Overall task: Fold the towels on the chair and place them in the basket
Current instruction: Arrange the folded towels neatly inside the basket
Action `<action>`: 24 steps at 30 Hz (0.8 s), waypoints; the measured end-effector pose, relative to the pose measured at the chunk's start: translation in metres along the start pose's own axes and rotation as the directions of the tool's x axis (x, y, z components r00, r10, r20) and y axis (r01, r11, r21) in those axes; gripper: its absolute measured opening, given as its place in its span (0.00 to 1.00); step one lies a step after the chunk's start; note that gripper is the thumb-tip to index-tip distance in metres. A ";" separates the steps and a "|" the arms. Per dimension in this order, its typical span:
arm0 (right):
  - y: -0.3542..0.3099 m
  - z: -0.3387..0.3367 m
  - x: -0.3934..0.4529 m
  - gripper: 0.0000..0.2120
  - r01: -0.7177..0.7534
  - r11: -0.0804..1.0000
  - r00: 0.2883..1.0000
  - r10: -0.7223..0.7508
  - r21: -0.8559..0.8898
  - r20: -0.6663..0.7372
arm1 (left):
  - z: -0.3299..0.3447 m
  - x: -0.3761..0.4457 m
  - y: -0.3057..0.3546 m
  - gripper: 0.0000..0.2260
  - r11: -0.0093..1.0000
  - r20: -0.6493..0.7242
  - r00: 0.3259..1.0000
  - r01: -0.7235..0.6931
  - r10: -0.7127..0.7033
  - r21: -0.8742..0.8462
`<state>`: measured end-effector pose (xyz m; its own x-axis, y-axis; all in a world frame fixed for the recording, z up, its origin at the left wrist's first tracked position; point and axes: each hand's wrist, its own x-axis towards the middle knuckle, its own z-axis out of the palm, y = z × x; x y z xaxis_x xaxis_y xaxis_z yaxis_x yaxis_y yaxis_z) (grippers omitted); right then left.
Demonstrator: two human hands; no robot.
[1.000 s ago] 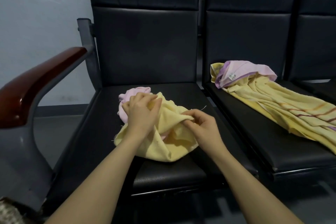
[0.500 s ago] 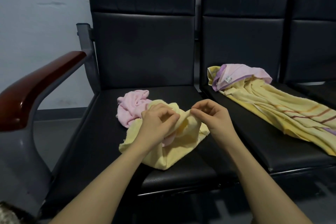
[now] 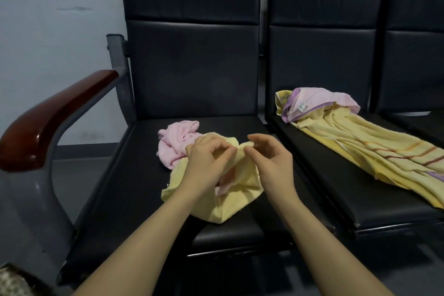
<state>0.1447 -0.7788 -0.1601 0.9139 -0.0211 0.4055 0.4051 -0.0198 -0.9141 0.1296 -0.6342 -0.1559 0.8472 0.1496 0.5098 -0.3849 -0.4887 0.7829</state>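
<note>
A small yellow towel [image 3: 228,206] lies bunched on the left black seat [image 3: 134,190]. My left hand [image 3: 206,163] and my right hand [image 3: 271,163] are side by side above it, and each pinches the towel's raised top edge. A crumpled pink towel [image 3: 175,144] lies just behind and left of them, partly under the yellow one. On the middle seat [image 3: 336,194] a long yellow striped towel [image 3: 374,156] trails to the right, with a pink and purple towel [image 3: 319,103] heaped on its far end.
A brown wooden armrest [image 3: 52,115] on a grey frame stands at the left. A third black seat [image 3: 418,122] is at the far right. A woven rim, possibly the basket [image 3: 12,281], shows at the bottom left corner.
Both hands have risen and moved toward each other along the yellow towel's top edge. The pink towel behind them is more exposed.
</note>
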 end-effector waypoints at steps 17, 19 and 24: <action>-0.096 -0.009 0.056 0.05 0.176 0.972 0.983 -0.182 -0.154 -0.026 | -0.080 0.066 0.070 0.22 0.999 -0.132 0.990 0.045 -0.044 0.001; -0.112 -0.011 0.066 0.06 0.195 0.967 0.977 -0.205 -0.162 -0.050 | -0.086 0.076 0.082 0.18 0.998 -0.193 0.980 0.049 -0.058 -0.051; -0.150 -0.015 0.086 0.03 0.209 0.976 0.960 -0.218 -0.065 -0.174 | -0.095 0.100 0.110 0.19 0.995 -0.276 0.960 0.023 -0.049 -0.097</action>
<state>0.1621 -0.7924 0.0118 0.7847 -0.1897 0.5901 0.5848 -0.0891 -0.8063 0.1369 -0.5912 0.0151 0.7307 0.4052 0.5494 -0.3990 -0.3996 0.8253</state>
